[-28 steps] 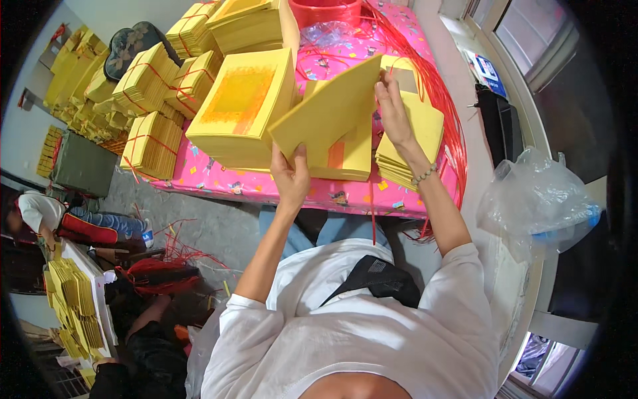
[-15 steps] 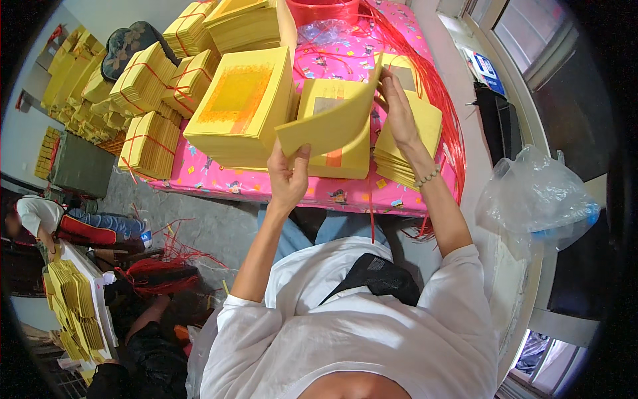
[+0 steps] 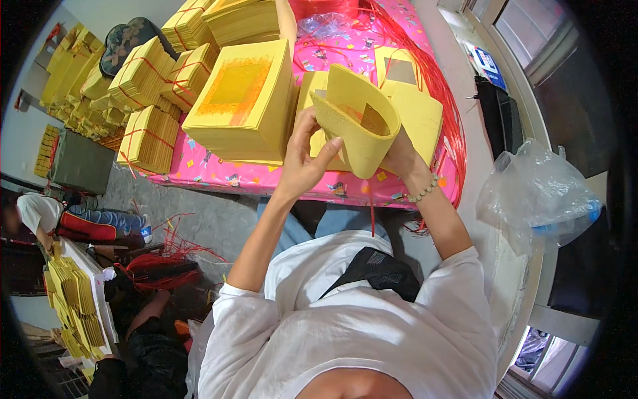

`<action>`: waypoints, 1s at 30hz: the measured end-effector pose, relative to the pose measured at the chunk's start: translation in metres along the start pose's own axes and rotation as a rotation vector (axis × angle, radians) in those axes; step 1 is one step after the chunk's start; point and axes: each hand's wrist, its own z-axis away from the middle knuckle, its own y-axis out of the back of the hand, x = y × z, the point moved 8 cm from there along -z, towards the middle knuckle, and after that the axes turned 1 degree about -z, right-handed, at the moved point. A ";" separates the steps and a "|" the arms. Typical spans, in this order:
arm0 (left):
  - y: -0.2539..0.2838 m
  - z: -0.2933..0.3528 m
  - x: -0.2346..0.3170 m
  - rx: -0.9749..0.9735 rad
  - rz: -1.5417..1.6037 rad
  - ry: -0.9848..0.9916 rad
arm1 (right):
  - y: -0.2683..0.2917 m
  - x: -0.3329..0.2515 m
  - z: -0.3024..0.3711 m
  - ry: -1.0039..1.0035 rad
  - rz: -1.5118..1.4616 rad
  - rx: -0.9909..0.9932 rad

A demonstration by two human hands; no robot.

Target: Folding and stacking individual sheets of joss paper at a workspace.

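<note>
A thin wad of yellow paper sheets (image 3: 362, 139) is bent into a curved U above the table, an orange patch showing on its inner side. My left hand (image 3: 307, 159) grips its left edge, thumb in front and fingers curled at the side. At its right end, my right hand (image 3: 404, 158) holds the wad from below and behind; most of those fingers are hidden. Beneath lies a yellow paper stack (image 3: 311, 85), largely covered by the wad. To the right, another stack of yellow sheets (image 3: 422, 120) lies near loose red strings (image 3: 442, 100).
A tall yellow paper block (image 3: 232, 93) and several red-tied bundles (image 3: 149, 139) fill the left of the pink-covered table (image 3: 266, 174). A clear plastic bag (image 3: 538, 193) sits on the right-hand ledge. Lower left, a person (image 3: 43, 216) leans over a board with yellow paper.
The wad has been lifted from a slanted, nearly flat hold and bent into a U. My left hand moved up and right; my right hand came down beneath the wad's right end.
</note>
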 end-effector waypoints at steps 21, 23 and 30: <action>-0.007 -0.034 -0.038 -0.025 0.408 0.525 | 0.046 -0.005 -0.007 0.097 0.263 0.207; -0.012 -0.036 -0.035 -0.050 0.429 0.532 | 0.048 -0.006 -0.010 0.127 0.252 0.214; -0.018 -0.038 -0.030 -0.070 0.360 0.553 | 0.056 -0.003 -0.013 0.113 0.228 0.249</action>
